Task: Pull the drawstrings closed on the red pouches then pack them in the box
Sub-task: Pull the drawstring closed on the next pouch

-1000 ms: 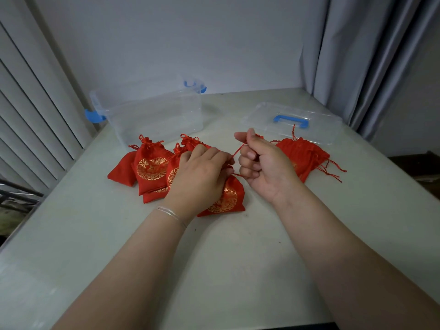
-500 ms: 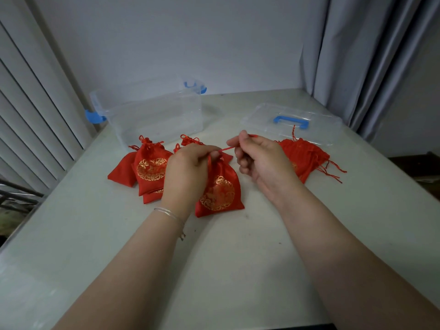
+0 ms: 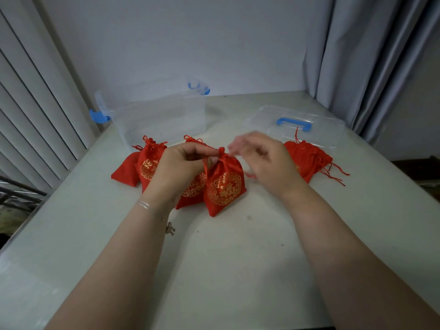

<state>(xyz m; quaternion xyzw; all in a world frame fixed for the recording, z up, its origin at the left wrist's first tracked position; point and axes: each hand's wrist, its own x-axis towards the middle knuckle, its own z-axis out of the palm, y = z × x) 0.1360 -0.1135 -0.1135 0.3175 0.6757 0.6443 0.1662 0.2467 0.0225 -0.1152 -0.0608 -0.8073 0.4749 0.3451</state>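
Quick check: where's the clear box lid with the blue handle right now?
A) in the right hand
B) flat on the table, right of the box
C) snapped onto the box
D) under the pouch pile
B: the clear plastic lid with the blue handle lies flat on the white table, right of the open clear plastic box.

the right hand (image 3: pixel 264 160) has its fingertips smeared by motion blur, so whether they pinch a cord cannot be told. the left hand (image 3: pixel 181 167) covers most of one pouch (image 3: pixel 194 189) behind it and the neck of the front pouch (image 3: pixel 225 186). both forearms are cut off by the bottom edge.
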